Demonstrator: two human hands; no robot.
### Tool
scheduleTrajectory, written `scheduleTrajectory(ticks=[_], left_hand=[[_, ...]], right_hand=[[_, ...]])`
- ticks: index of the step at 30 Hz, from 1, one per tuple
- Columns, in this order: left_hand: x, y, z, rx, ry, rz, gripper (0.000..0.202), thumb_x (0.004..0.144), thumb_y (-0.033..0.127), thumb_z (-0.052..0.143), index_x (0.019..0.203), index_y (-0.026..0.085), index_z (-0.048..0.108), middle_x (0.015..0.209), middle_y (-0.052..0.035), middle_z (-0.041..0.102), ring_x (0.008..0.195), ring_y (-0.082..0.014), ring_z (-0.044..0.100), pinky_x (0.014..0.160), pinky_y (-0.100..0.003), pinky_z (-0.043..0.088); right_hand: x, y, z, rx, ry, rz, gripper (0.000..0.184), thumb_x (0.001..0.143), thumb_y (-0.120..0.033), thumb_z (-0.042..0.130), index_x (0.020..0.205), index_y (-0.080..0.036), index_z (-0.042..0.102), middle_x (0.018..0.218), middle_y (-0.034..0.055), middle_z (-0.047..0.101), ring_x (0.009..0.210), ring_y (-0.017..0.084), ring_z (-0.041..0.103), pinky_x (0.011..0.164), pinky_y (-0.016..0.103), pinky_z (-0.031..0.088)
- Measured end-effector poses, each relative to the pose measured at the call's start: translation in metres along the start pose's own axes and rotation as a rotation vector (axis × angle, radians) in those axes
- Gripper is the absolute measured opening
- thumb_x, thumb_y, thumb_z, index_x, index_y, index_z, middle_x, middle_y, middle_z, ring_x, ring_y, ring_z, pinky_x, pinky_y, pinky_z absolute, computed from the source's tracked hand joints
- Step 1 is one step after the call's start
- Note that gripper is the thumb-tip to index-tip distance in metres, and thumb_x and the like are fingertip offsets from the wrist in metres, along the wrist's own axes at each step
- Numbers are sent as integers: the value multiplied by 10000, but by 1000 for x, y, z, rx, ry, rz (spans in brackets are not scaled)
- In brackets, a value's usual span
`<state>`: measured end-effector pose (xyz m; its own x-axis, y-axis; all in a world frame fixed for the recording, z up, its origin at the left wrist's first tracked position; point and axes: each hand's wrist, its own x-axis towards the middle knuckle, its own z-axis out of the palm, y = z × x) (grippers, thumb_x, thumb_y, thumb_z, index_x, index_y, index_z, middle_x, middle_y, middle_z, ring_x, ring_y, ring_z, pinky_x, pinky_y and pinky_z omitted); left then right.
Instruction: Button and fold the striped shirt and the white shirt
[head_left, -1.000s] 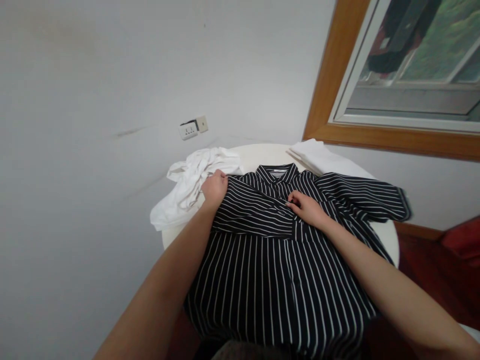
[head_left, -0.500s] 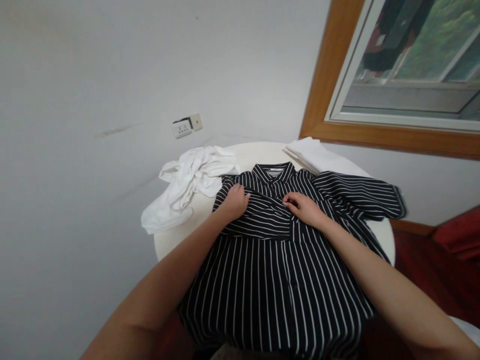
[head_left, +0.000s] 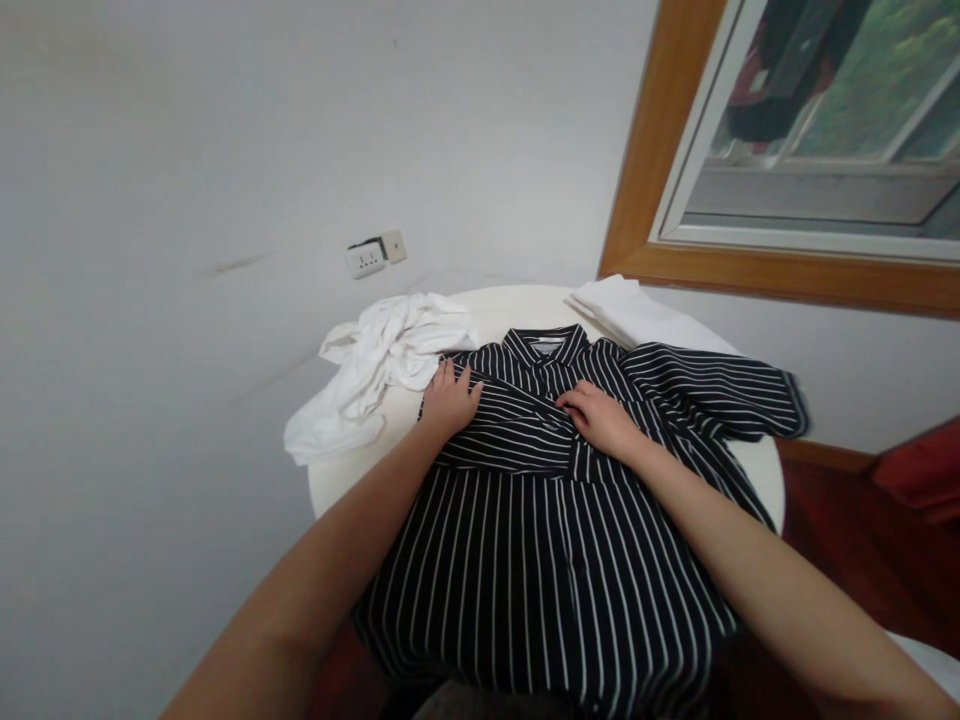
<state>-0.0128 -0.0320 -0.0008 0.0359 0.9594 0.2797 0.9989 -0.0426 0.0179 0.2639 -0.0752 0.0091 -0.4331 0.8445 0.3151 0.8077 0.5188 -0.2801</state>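
Note:
A black shirt with white stripes (head_left: 517, 560) lies front up, its collar at the far side and its hem hanging over the near edge. The left-side sleeve (head_left: 517, 430) is folded inward across the chest. My left hand (head_left: 451, 398) rests flat near the shoulder fold, fingers spread on the cloth. On the chest, my right hand (head_left: 598, 415) has its fingers curled together at the end of the folded sleeve, pinching the cloth there. The other sleeve (head_left: 720, 385) stretches out to the right.
Under the shirt is a round white table (head_left: 495, 305). A crumpled white cloth (head_left: 375, 370) lies at its left, partly over the edge. Folded white fabric (head_left: 645, 315) sits at the back right. Behind are a wall with a socket (head_left: 366, 260) and a wood-framed window (head_left: 637, 190).
My left hand has slid left toward the shoulder edge and opened from a closed grip to spread fingers. My right hand has shifted slightly left with the sleeve end.

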Motion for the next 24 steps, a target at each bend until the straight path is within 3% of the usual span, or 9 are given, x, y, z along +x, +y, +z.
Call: scheduleTrajectory(ticks=[3,7,11,15,18,24], left_hand=[[1,-2,2,0,52,-3,557,951,457,363,1408,156,468,1540,-169,303,1433,-326,244,1133,-465,275],[3,-4,2,-10,28,19,570,953,451,359,1410,127,460,1514,-193,345,1425,-319,268,1119,-447,307],[0,1,-6,10,83,91,593,947,437,374,1414,76,435,1488,-206,384,1417,-316,280,1135,-450,282],[-5,12,-10,-21,50,269,567,963,447,326,1406,117,452,1481,-155,417,1413,-289,294,1146,-446,260],[-7,17,-7,-38,-31,281,531,964,470,316,1416,222,446,1499,-98,407,1404,-292,313,1129,-507,255],[-3,11,-2,-34,-71,268,566,951,541,303,1432,267,421,1516,-81,382,1405,-301,311,1128,-510,235]], right_hand=[[1,-1,0,-15,-6,-4,279,885,-108,489,1062,-236,663,968,50,560,941,183,562,805,278,441],[0,-3,-4,-57,36,-36,281,873,-106,499,1055,-222,680,961,65,586,954,203,550,850,325,434],[-2,-8,-9,-50,99,-92,280,901,-193,506,1120,-251,671,1178,72,599,1119,238,513,965,420,387],[-5,-13,-6,21,-39,-143,411,960,-434,441,1335,-297,537,1465,50,441,1360,246,359,1115,496,249],[-7,-16,-2,22,-156,-109,591,929,-608,396,1440,-312,410,1550,55,308,1435,259,241,1157,538,140],[-8,-18,-3,5,-203,-84,629,919,-659,344,1456,-333,382,1569,32,255,1455,250,190,1173,532,82]])
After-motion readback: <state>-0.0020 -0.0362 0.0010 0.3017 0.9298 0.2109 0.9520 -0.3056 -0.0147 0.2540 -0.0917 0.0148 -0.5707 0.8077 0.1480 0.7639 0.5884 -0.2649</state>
